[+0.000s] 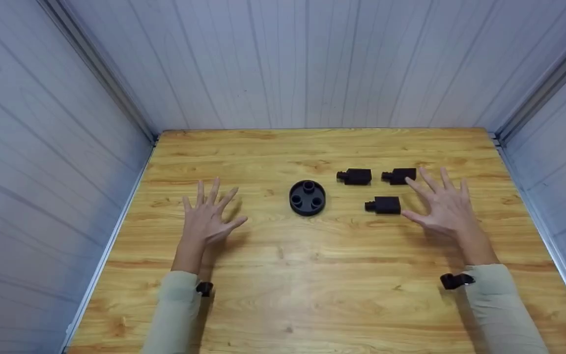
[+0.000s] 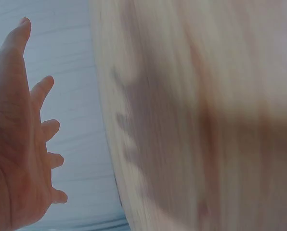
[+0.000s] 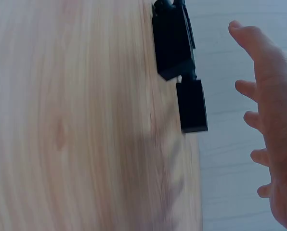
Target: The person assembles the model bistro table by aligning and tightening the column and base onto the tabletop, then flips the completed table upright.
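Both hands hover over the wooden table with fingers spread and hold nothing. My left hand [image 1: 207, 219] is on the left side, casting a shadow on the wood; the left wrist view shows the same hand [image 2: 18, 139] with no object near it. A round black tray-like base [image 1: 307, 209] with three short round sockets lies between the hands. My right hand [image 1: 444, 209] is nearest to three black rectangular blocks with narrow necks pointing left: a front one [image 1: 387, 205], a back right one [image 1: 404, 176] and a back left one [image 1: 358, 176]. Fingertips overlap the back right block in the head view.
White panelled walls [image 1: 283, 64] close off the back and both sides of the wooden table [image 1: 283, 275]. Metal strips run along the side edges. Each sleeved wrist wears a small black camera, one on the left [image 1: 205, 288] and one on the right [image 1: 455, 280].
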Demonstrator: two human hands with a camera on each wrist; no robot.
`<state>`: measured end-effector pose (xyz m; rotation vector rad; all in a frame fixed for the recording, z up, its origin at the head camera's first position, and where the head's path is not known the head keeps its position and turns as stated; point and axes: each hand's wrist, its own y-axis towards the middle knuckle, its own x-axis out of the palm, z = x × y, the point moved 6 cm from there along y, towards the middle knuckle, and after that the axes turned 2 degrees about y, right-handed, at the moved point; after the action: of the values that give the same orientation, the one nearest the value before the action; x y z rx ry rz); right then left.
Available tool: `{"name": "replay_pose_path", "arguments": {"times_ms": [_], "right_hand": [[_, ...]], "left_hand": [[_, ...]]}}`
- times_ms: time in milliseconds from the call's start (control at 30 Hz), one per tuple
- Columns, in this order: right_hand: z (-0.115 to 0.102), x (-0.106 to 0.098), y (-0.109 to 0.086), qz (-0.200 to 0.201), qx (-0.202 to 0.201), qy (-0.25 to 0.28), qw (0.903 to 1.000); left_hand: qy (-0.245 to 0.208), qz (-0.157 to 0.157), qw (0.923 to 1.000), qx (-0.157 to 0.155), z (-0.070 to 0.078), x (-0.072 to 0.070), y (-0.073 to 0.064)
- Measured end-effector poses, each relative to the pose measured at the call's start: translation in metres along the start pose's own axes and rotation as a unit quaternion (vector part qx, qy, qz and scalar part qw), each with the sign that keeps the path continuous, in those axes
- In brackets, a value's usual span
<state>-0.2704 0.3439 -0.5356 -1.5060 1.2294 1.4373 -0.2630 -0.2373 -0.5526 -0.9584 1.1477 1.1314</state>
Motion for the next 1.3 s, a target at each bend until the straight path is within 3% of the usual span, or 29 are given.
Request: {"name": "replay_pose_path", "arguments": {"times_ms": [400, 633, 833, 933, 1033, 1300], "right_hand": [[-0.043, 0.011, 0.025, 0.008, -0.042, 0.034, 0.9985], [-0.056, 0.013, 0.031, 0.025, -0.074, 0.052, 0.9956], [-0.061, 0.011, 0.031, 0.04, -0.086, 0.107, 0.9897], [-0.062, 0.008, 0.03, 0.043, -0.087, 0.163, 0.9817], [-0.064, 0.006, 0.029, 0.05, -0.097, 0.231, 0.9668], [-0.062, 0.008, 0.032, 0.05, -0.114, 0.34, 0.932]], "left_hand": [[-0.001, -0.008, 0.9993, 0.035, 0.036, 0.001, 0.027], [-0.065, -0.019, 0.9965, 0.048, 0.048, 0.003, 0.033], [-0.123, -0.013, 0.9902, 0.065, 0.061, 0.006, 0.04], [-0.176, -0.005, 0.9813, 0.077, 0.067, 0.01, 0.044], [-0.229, 0.01, 0.9689, 0.093, 0.072, 0.013, 0.047], [-0.302, 0.067, 0.9447, 0.109, 0.083, 0.02, 0.055]]}}
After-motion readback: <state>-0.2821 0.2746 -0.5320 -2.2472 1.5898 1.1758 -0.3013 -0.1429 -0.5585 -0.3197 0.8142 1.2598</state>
